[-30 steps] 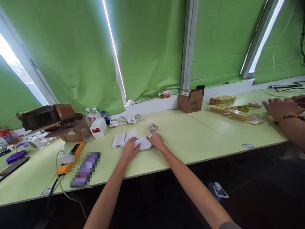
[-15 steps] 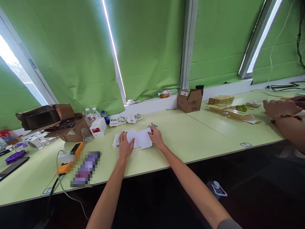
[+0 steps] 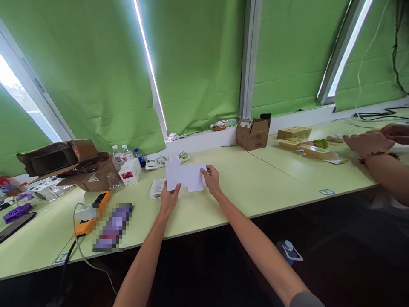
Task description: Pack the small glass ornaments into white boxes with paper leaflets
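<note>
- White card: a flat, unfolded carton blank (image 3: 186, 176), held up off the pale green worktop (image 3: 271, 179), tilted toward the camera, with a notch cut in its lower edge.
- Left hand (image 3: 168, 198): fingers pinched shut on the blank's lower left corner, thumb in front.
- Right hand (image 3: 211, 180): fingers closed on the blank's right edge.
- Handling, as judged: light and thin, stiff enough to stay flat but quick to crease or bend; best held at opposite edges, away from the notch and flaps, with light pressure.
- Small white box with a barcode (image 3: 156, 189): lies flat on the worktop, just below and left of the blank.
- White box with a red picture (image 3: 130, 172): stands further left, beside small water bottles (image 3: 124, 153).
- Brown open cartons (image 3: 64, 160): crowd the left end of the worktop.
- Brown carton (image 3: 252, 134): sits by the window ledge.
- Another person's hand (image 3: 367, 143): at the far right, over flat tan boxes (image 3: 295, 134).
</note>
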The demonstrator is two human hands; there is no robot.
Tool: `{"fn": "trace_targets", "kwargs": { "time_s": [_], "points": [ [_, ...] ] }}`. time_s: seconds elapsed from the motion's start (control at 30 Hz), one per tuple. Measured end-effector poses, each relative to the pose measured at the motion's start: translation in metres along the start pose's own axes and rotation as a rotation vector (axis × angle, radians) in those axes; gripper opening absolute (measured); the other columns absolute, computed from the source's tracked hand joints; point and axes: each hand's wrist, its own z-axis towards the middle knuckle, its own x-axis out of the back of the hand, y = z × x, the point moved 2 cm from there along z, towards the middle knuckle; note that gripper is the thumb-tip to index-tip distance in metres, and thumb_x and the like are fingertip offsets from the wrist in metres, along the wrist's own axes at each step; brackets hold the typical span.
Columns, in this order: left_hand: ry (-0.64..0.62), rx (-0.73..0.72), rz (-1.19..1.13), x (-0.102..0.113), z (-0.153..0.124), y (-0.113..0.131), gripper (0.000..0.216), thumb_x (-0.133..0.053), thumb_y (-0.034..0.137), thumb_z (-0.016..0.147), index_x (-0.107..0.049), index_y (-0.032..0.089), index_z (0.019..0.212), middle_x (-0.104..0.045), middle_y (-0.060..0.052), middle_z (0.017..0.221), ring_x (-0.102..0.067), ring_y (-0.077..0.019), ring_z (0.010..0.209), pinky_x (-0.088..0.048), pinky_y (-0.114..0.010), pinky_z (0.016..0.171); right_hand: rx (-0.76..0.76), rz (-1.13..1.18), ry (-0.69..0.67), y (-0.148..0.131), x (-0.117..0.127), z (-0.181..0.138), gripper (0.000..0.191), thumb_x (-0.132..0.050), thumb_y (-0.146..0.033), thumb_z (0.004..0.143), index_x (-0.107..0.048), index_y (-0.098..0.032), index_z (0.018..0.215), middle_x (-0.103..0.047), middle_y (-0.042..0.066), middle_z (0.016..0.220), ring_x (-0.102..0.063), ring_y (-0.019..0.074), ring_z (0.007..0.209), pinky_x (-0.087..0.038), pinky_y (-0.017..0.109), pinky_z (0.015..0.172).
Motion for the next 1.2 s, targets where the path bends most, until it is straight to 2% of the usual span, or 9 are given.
{"fn": "trace_targets", "kwargs": {
  "time_s": [0.13, 0.23, 0.37, 0.53, 0.63, 0.8, 0.97, 1.1, 1.2],
  "points": [
    [-0.258, 0.068, -0.085, -0.009, -0.005, 0.004, 0.042, -0.062, 0.055, 0.078, -0.070, 0.015, 0.088, -0.070, -0.009, 0.079, -0.063, -0.0201, 0.063, -0.049, -0.031, 0.062, -0.087, 0.086, -0.094, 0.002, -0.006, -0.002, 0.043, -0.063, -0.048, 0.074, -0.055, -0.018, 0.104, -0.071, 0.007, 0.093, -0.066, 0.0228, 0.084, -0.053, 0.034, 0.072],
    [-0.310, 0.113, -0.113, -0.010, -0.008, 0.004, 0.036, -0.061, 0.052, 0.079, -0.069, 0.017, 0.076, -0.068, -0.007, 0.070, -0.061, -0.0194, 0.063, -0.048, -0.031, 0.063, -0.138, 0.095, -0.181, 0.002, -0.010, -0.005, 0.044, -0.062, -0.047, 0.077, -0.052, -0.020, 0.110, -0.072, 0.005, 0.086, -0.068, 0.0230, 0.079, -0.054, 0.034, 0.068],
    [-0.282, 0.203, -0.129, -0.009, -0.006, -0.002, 0.032, -0.063, 0.048, 0.078, -0.065, 0.019, 0.065, -0.066, -0.005, 0.064, -0.060, -0.0181, 0.061, -0.049, -0.031, 0.063, -0.156, 0.060, -0.298, 0.002, -0.013, -0.008, 0.035, -0.058, -0.042, 0.082, -0.056, -0.020, 0.109, -0.072, 0.005, 0.085, -0.069, 0.0231, 0.080, -0.056, 0.035, 0.068],
    [-0.214, 0.258, -0.363, -0.007, 0.001, -0.004, 0.032, -0.065, 0.045, 0.075, -0.064, 0.013, 0.082, -0.067, -0.007, 0.072, -0.062, -0.0164, 0.059, -0.049, -0.028, 0.056, -0.223, 0.031, -0.313, 0.006, -0.012, -0.008, 0.019, -0.063, -0.028, 0.077, -0.062, -0.018, 0.092, -0.071, 0.004, 0.078, -0.069, 0.0223, 0.074, -0.057, 0.034, 0.061],
    [-0.134, 0.235, -0.415, -0.002, 0.003, -0.003, 0.035, -0.064, 0.049, 0.076, -0.059, 0.014, 0.080, -0.065, -0.004, 0.072, -0.062, -0.0152, 0.059, -0.052, -0.028, 0.055, -0.281, -0.002, -0.375, 0.008, -0.012, -0.008, 0.011, -0.067, -0.024, 0.072, -0.063, -0.016, 0.078, -0.070, 0.005, 0.070, -0.066, 0.0186, 0.061, -0.055, 0.029, 0.052],
    [-0.044, 0.221, -0.447, 0.001, 0.002, -0.001, 0.041, -0.065, 0.053, 0.077, -0.058, 0.016, 0.094, -0.066, -0.004, 0.075, -0.064, -0.0159, 0.062, -0.057, -0.032, 0.057, -0.348, 0.006, -0.515, 0.010, -0.016, -0.013, 0.017, -0.074, -0.025, 0.069, -0.060, -0.015, 0.070, -0.069, 0.007, 0.063, -0.062, 0.0158, 0.050, -0.051, 0.024, 0.042],
    [-0.161, 0.233, -0.464, -0.003, 0.001, 0.002, 0.046, -0.071, 0.043, 0.075, -0.058, 0.013, 0.107, -0.070, -0.009, 0.085, -0.067, -0.0180, 0.062, -0.059, -0.037, 0.061, -0.358, 0.078, -0.512, 0.003, -0.018, -0.018, 0.020, -0.073, -0.031, 0.074, -0.062, -0.015, 0.078, -0.068, 0.006, 0.062, -0.065, 0.0176, 0.054, -0.058, 0.030, 0.050],
    [-0.047, 0.259, -0.460, 0.003, 0.003, -0.003, 0.040, -0.068, 0.041, 0.076, -0.059, 0.012, 0.103, -0.068, -0.007, 0.076, -0.066, -0.0178, 0.057, -0.058, -0.036, 0.058, -0.333, 0.127, -0.462, -0.007, -0.017, -0.019, 0.032, -0.060, -0.033, 0.084, -0.061, -0.018, 0.112, -0.072, 0.007, 0.077, -0.068, 0.0171, 0.059, -0.058, 0.029, 0.052],
    [0.013, 0.276, -0.469, 0.008, 0.005, -0.008, 0.038, -0.067, 0.041, 0.075, -0.059, 0.013, 0.099, -0.066, -0.005, 0.074, -0.064, -0.0160, 0.052, -0.056, -0.033, 0.055, -0.286, 0.129, -0.510, -0.010, -0.017, -0.020, 0.043, -0.061, -0.022, 0.078, -0.059, -0.022, 0.122, -0.071, 0.008, 0.098, -0.069, 0.0161, 0.070, -0.060, 0.030, 0.059]
  ]
}}
